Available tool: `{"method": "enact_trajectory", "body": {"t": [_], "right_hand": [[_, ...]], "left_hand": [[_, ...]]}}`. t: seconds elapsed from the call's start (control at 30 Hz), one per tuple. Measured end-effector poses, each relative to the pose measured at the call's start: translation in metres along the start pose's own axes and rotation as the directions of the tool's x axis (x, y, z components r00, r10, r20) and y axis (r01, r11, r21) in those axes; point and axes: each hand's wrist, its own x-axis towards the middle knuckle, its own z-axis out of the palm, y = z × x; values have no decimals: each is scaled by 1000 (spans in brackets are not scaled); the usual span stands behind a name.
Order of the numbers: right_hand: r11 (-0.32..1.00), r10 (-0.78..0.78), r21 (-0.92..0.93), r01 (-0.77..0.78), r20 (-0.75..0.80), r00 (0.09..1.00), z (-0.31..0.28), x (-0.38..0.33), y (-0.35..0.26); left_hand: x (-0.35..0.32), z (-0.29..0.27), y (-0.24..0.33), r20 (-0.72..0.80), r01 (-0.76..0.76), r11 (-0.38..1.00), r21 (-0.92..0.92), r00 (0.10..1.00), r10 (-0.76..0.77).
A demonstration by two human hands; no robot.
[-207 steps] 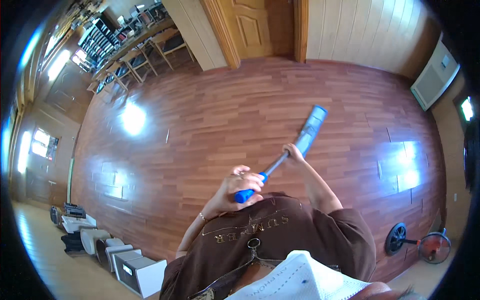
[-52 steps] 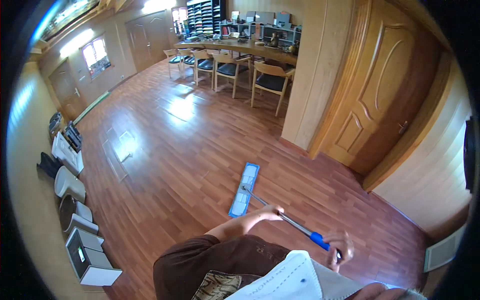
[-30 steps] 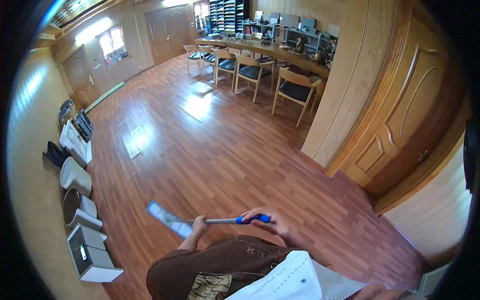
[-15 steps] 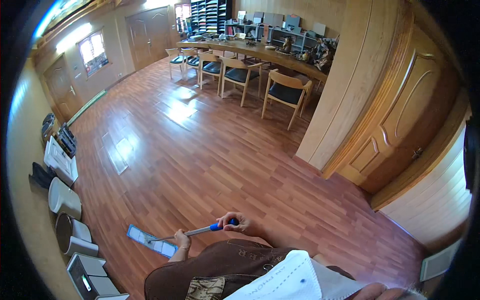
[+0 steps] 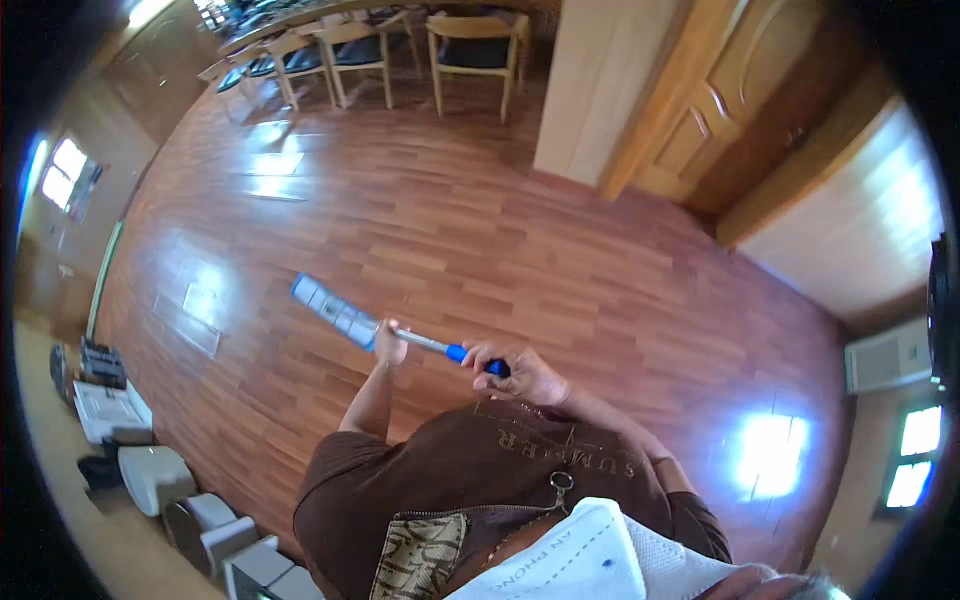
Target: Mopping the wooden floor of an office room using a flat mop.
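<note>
A flat mop is in both my hands. Its long head (image 5: pixel 335 310), pale with blue edges, lies on the wood-look floor ahead and to the left of me. My left hand (image 5: pixel 391 342) is closed around the metal pole (image 5: pixel 424 342), lower down and nearer the head. At the top end, my right hand (image 5: pixel 520 375) is wrapped over the blue grip (image 5: pixel 458 353), with its dark blue end cap (image 5: pixel 497 369) showing at the fingers. The pole's lower part is hidden behind my left hand.
Wooden chairs (image 5: pixel 355 48) with black seats line a long table at the back. A wooden door (image 5: pixel 700 140) stands at the right. Toilets (image 5: pixel 155 478) and other boxy fixtures sit along the left wall. A white panel unit (image 5: pixel 887 355) is by the right wall.
My view has tilted down and turned, so the chairs sit higher. The mop head has swung farther forward, and both hands still grip the mop.
</note>
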Motion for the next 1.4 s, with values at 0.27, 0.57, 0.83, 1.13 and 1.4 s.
{"method": "enact_trajectory", "body": {"t": [0.27, 0.57, 0.83, 1.13, 1.4], "right_hand": [[914, 19, -369, -171, -383, 924, 19, -41, -36], [702, -201, -624, -345, -638, 744, 107, -20, -27], [607, -337, -568, -556, -817, 467, 172, 45, -16], [332, -710, -703, -629, -625, 324, 177, 128, -1], [190, -921, -863, -468, -322, 219, 139, 103, -21]], "left_hand": [[35, 149, -7, 608, -619, 419, 664, 774, 177], [36, 205, -36, 860, -775, 510, 374, 496, 122], [38, 218, -38, 990, -853, 512, 105, 141, 32], [42, 238, -43, 905, -775, 609, -168, -367, -216], [35, 248, 22, 793, -742, 622, -251, -526, -308]]}}
